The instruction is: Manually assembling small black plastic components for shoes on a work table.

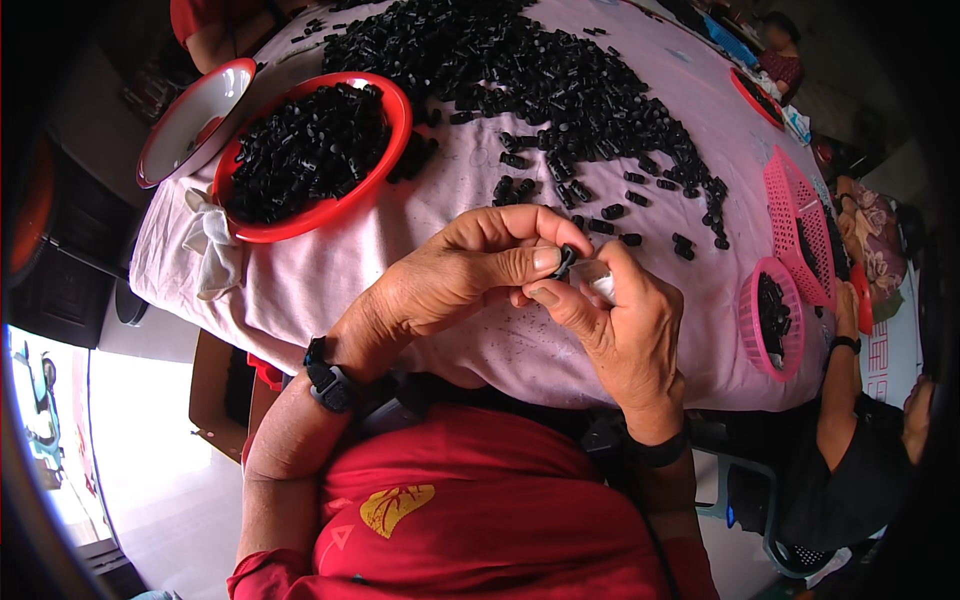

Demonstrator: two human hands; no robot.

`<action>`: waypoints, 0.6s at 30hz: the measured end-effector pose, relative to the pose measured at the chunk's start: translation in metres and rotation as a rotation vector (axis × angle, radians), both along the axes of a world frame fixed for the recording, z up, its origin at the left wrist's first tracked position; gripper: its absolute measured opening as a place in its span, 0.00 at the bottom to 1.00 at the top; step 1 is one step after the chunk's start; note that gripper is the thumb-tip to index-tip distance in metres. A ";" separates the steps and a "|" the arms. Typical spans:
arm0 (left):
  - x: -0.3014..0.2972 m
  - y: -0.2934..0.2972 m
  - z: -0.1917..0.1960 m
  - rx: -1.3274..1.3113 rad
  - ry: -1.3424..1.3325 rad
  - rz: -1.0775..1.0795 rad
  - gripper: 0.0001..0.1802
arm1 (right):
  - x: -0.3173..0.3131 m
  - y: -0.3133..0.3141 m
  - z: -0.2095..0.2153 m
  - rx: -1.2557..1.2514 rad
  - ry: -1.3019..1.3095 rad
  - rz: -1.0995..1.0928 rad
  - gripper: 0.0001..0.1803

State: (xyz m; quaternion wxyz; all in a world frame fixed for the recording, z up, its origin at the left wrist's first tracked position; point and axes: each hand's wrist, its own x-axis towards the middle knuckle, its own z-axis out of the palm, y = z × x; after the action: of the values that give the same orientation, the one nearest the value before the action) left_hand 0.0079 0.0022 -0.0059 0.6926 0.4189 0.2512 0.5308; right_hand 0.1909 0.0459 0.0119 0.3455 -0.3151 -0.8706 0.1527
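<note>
In front of my body, above the cloth, my two hands meet. My left hand (pixel 455 268) pinches a small black cylindrical part (pixel 566 262) between thumb and forefinger. My right hand (pixel 638 335) is closed round a small whitish, partly see-through object (pixel 602 287) beside that part; its kind is mostly hidden by the fingers. The right thumb lies just below the black part. Just beyond my fingers, several loose black parts (pixel 612 212) of a similar kind are scattered on the pink cloth (pixel 480 345).
A large heap of black parts (pixel 560 85) covers the far middle of the table. At the left stand a red basin (pixel 402 130) full of them and a white enamel basin (pixel 185 125). A pink basket (pixel 752 350) is at the right, near another person (pixel 850 470). More people sit around the table.
</note>
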 end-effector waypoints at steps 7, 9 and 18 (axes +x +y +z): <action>0.000 0.000 0.000 0.000 0.009 0.008 0.15 | -0.001 -0.001 0.000 0.030 0.001 0.002 0.28; 0.000 0.000 0.000 0.000 0.011 0.007 0.16 | 0.000 0.000 -0.001 0.029 -0.007 0.006 0.28; 0.000 0.000 -0.002 0.007 0.017 0.000 0.15 | -0.001 0.001 -0.002 0.008 -0.014 0.026 0.26</action>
State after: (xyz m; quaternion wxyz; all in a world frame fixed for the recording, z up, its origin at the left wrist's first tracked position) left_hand 0.0083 0.0021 -0.0079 0.6891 0.4257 0.2553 0.5280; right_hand 0.1903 0.0464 0.0102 0.3386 -0.3036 -0.8776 0.1516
